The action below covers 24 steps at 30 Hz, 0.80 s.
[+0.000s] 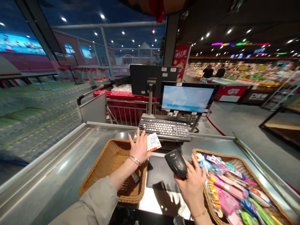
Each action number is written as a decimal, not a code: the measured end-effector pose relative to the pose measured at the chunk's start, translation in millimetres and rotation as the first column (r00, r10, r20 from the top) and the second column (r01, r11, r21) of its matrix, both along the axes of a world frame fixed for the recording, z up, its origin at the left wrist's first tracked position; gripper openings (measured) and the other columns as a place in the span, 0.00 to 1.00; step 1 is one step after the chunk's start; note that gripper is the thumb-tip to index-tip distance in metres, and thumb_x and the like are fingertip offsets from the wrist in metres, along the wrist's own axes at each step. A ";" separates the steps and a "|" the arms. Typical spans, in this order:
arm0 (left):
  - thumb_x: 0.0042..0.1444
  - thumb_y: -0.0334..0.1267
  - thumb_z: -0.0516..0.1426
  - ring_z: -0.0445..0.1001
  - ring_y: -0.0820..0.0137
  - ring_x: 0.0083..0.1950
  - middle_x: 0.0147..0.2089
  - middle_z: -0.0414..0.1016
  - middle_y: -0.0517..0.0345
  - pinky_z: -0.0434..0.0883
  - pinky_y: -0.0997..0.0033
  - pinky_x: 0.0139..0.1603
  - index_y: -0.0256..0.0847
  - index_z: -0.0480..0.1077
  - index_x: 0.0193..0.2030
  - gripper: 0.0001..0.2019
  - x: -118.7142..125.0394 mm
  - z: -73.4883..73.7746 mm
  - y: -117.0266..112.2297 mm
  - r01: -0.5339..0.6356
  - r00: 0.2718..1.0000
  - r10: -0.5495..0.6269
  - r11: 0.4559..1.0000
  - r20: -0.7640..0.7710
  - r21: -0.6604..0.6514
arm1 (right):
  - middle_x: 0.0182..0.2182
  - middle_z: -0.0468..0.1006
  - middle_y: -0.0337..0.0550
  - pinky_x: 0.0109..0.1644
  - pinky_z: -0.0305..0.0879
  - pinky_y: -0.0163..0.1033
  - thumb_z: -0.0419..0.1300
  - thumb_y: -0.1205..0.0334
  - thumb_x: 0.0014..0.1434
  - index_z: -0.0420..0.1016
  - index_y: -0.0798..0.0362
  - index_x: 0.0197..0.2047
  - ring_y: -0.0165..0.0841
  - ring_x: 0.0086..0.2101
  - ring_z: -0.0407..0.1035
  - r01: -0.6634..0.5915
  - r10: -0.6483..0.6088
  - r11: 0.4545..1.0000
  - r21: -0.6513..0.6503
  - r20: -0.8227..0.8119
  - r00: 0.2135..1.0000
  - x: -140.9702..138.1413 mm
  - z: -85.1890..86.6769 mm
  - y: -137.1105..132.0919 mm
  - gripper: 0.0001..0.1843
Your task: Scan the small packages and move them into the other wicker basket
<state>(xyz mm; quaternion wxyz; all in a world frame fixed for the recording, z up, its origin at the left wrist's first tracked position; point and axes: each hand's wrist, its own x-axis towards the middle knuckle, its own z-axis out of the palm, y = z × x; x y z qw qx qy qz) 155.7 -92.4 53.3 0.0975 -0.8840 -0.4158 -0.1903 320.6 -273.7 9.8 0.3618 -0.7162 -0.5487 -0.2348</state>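
Note:
My left hand [140, 147] holds a small white and red packet [153, 142] upright, just in front of the keyboard [164, 128]. In my right hand [193, 182] is a black handheld scanner [176, 163], its head turned toward the packet. Under my left forearm stands a wicker basket [103, 167] with one small item [135, 177] in it. To the right, a second wicker basket [260, 181] is full of several colourful packets [225, 190]. Both baskets rest on a steel checkout counter [70, 165].
A lit monitor [187, 98] and a black customer display [150, 79] rise behind the keyboard. A dark scan plate [158, 173] lies between the baskets. Red shopping carts [126, 107] stand beyond the counter. Stacked bottled water [32, 115] fills the left; people stand among shelves far right.

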 end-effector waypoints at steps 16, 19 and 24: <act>0.50 0.41 0.58 0.53 0.44 0.69 0.60 0.69 0.40 0.25 0.29 0.66 0.34 0.58 0.66 0.35 19.8 0.5 -4.9 0.192 0.977 -0.201 0.976 0.078 0.106 | 0.47 0.78 0.44 0.63 0.41 0.65 0.59 0.61 0.51 0.74 0.50 0.39 0.50 0.60 0.57 0.077 -0.076 0.997 -0.028 0.019 0.997 2.3 -1.0 -3.8 0.10; 0.50 0.41 0.58 0.54 0.45 0.69 0.60 0.69 0.41 0.24 0.30 0.66 0.34 0.58 0.66 0.35 21.0 0.9 -4.5 0.211 0.971 -0.222 0.970 0.087 0.119 | 0.47 0.78 0.44 0.63 0.40 0.66 0.60 0.60 0.51 0.74 0.50 0.40 0.51 0.59 0.58 0.096 -0.095 0.995 -0.042 0.018 0.995 2.7 -1.8 -3.7 0.11; 0.52 0.41 0.57 0.55 0.47 0.69 0.61 0.68 0.41 0.21 0.32 0.66 0.34 0.57 0.66 0.35 22.1 2.5 -4.4 0.238 0.963 -0.251 0.963 0.095 0.126 | 0.47 0.78 0.44 0.63 0.41 0.66 0.60 0.59 0.52 0.74 0.51 0.39 0.51 0.59 0.58 0.106 -0.106 0.993 -0.053 0.018 0.994 2.1 -0.9 -4.3 0.10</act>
